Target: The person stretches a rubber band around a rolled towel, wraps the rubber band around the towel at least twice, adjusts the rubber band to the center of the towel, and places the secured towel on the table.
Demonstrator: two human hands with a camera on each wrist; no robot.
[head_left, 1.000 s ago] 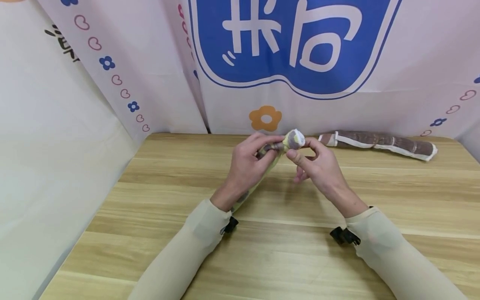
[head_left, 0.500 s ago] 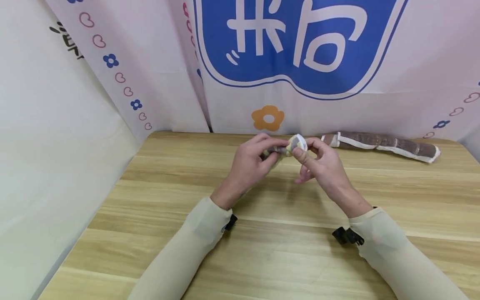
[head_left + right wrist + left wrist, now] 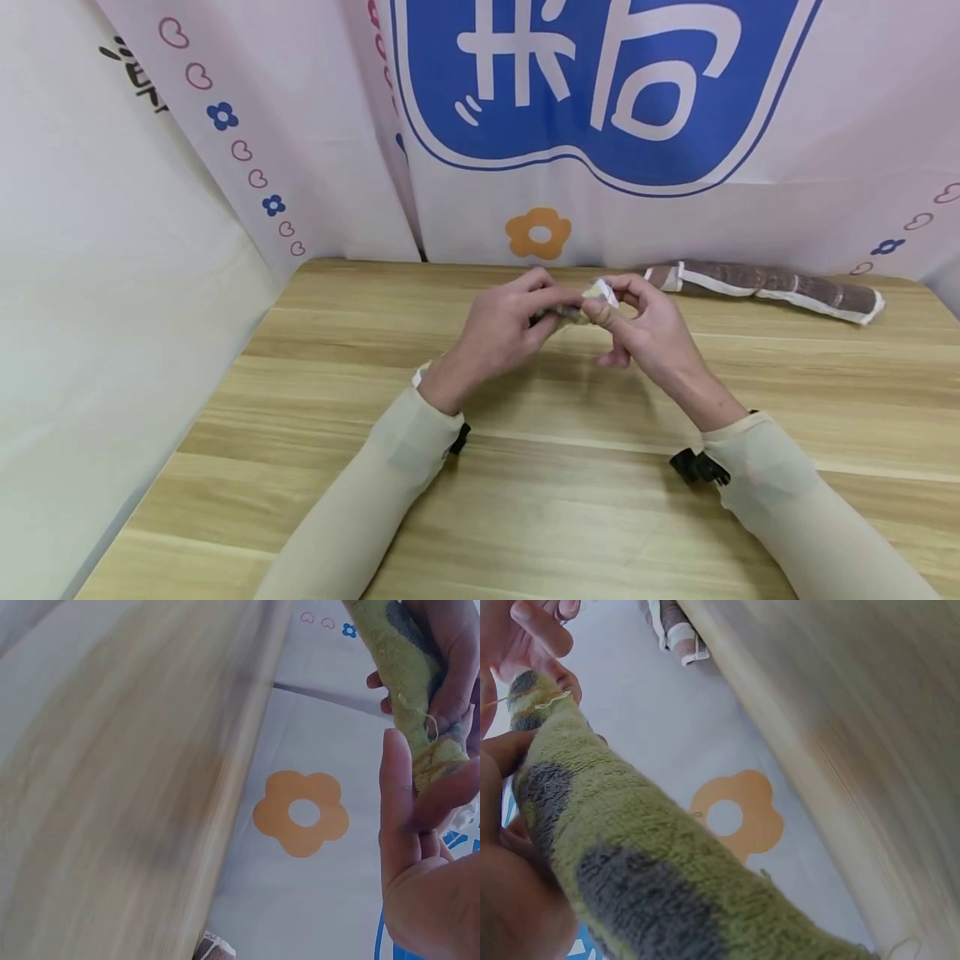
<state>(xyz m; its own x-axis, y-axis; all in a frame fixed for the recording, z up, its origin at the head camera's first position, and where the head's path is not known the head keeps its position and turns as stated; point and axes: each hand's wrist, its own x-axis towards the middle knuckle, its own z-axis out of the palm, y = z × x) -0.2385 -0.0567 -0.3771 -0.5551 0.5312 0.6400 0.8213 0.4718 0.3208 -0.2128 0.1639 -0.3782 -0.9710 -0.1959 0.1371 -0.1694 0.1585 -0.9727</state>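
Note:
A rolled fuzzy towel (image 3: 652,825), yellow-green with dark grey patches, is held up between both hands over the far part of the table. My left hand (image 3: 501,327) grips it close to its narrow end, fingers and thumb curled round it. The thumb and index finger of my right hand (image 3: 654,335) pinch that end, where white edging shows. A thin orange-brown band crosses the towel near this end, and a loose pale thread hangs there. In the head view most of the towel is hidden behind the left hand and forearm.
A second rolled towel (image 3: 787,288), brown with white edging and tied at intervals, lies along the back right of the wooden table (image 3: 540,517). A white curtain (image 3: 465,217) printed with flowers and a blue sign stands right behind the table's back edge.
The towel's tail, seen below the left wrist a second ago, has swung out of sight behind it. The right thumb has moved onto the white-edged end, and both hands have shifted slightly.

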